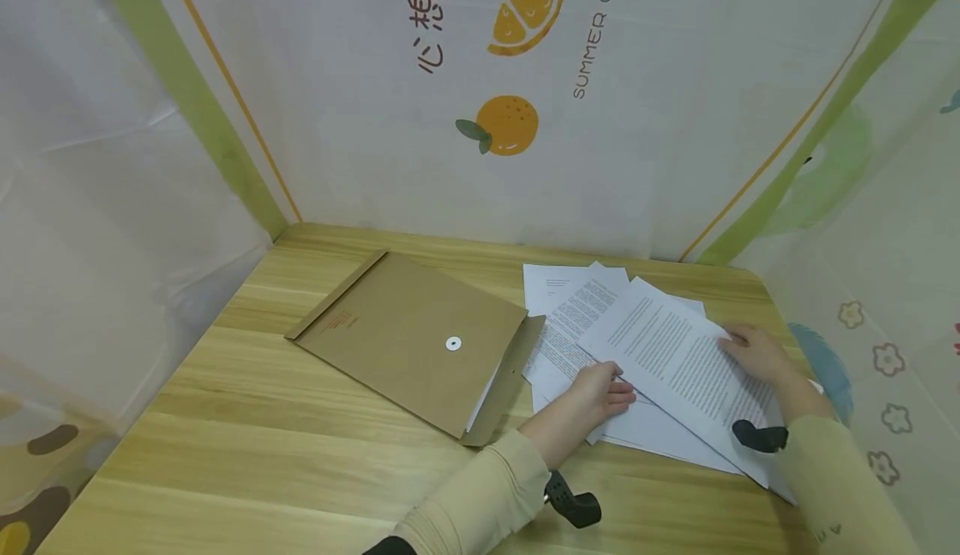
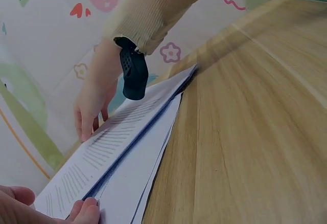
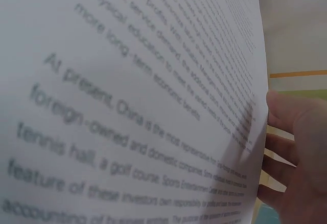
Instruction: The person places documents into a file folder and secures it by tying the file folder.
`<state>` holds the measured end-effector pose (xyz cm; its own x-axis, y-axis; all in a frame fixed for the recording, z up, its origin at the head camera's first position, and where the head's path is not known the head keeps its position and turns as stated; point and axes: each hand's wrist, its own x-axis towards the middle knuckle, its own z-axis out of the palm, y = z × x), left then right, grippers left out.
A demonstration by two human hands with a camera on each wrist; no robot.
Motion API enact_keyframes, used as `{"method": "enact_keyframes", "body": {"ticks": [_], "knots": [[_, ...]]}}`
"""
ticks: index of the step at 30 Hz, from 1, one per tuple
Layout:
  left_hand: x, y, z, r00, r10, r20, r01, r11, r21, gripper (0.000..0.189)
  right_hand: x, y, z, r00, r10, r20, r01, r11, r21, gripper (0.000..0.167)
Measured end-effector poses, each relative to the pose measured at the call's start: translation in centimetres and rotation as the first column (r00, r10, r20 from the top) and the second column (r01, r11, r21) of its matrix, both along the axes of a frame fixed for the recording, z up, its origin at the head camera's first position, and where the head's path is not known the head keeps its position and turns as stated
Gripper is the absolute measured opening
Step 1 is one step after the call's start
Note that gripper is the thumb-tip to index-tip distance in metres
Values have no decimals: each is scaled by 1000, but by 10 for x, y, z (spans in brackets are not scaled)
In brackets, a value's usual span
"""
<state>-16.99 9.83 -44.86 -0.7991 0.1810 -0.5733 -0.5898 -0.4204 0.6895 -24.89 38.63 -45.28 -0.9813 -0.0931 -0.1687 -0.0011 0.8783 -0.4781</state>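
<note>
Printed sheets of paper [image 1: 667,347] lie slanted at the right of the table, the uppermost raised slightly off those beneath. My left hand [image 1: 596,392] is at their near-left edge, the edge lying between thumb and fingers [image 2: 88,211]. At the far-right edge my right hand [image 1: 757,359] grips the sheets; in the right wrist view its thumb [image 3: 281,109] meets the paper's edge and the fingertips go behind it. More printed sheets [image 1: 558,330] are fanned out underneath. Left of them lies a brown paper document envelope [image 1: 405,330], flap unfolded, with white paper showing at its mouth.
The wooden table [image 1: 262,455] ends at a white printed curtain [image 1: 337,122] behind and at both sides. A white button disc [image 1: 453,343] sits on the envelope. Black wrist-worn devices [image 1: 573,501] jut out near both sleeves. The right-hand sheets reach close to the table's right edge.
</note>
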Motion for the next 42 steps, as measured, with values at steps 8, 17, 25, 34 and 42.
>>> {"method": "enact_keyframes", "body": {"ticks": [8,17,25,34,42], "knots": [[2,-2,-2,999,-19,-43,19,1000,-20,24,-3,-2,-8,992,106,-72,-100,992,77,54],[2,-2,-3,997,-52,-60,46,994,-94,20,2,-4,-11,990,138,-32,-135,987,84,61],[2,-5,-9,994,-60,-90,44,985,-164,12,8,-8,-10,987,155,-35,-153,986,60,58],[-1,-11,-15,973,-26,-231,-13,986,-167,16,9,-16,-6,987,153,-42,-153,988,2,59],[-3,-16,-17,961,-16,-275,-14,994,-105,30,8,-13,-3,995,93,-48,-94,995,-31,64]]}}
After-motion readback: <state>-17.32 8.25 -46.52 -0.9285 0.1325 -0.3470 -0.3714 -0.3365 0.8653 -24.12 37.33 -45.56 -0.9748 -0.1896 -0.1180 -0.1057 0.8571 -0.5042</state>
